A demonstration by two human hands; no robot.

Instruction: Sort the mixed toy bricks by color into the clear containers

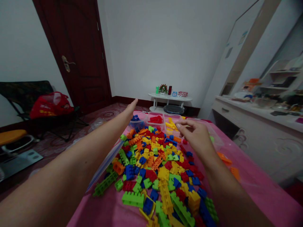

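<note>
My left hand [131, 108] reaches out at the far left of the table, above a clear bowl of blue bricks [135, 118]. It is seen edge-on; one digit stretches out, most fingers are hidden, and nothing shows in it. My right hand [195, 132] hovers by the clear box with yellow bricks [170, 124]. Its thumb and index finger come together in a pinch; anything between them is too small to make out. Under and between my arms spreads a large pile of toy building bricks [153, 157] in red, blue, yellow, green and orange.
A clear box of red bricks [155, 119] stands between the blue and yellow ones. Orange pieces [224, 158] lie right of my right forearm on the pink tablecloth [258, 189]. A striped plastic bag edge [106, 164] lies along the pile's left. A white counter [255, 110] stands right.
</note>
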